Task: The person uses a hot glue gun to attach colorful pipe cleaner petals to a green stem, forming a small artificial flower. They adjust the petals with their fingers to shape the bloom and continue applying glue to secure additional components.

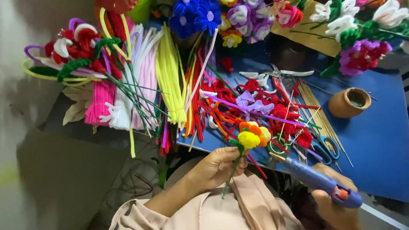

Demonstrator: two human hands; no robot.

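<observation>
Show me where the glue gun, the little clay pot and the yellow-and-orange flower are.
glue gun (318,181), head view, on the middle of its blue barrel.
clay pot (346,106), head view, on its brown outer wall.
yellow-and-orange flower (251,136), head view, on the yellow bloom above the stem.

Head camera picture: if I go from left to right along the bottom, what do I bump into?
Left hand → green stem with the yellow and orange pipe-cleaner flower → blue glue gun in the right hand.

Bare left hand (217,168), bare right hand (336,200), loose beige sleeves, draped beige cloth at chest
</observation>
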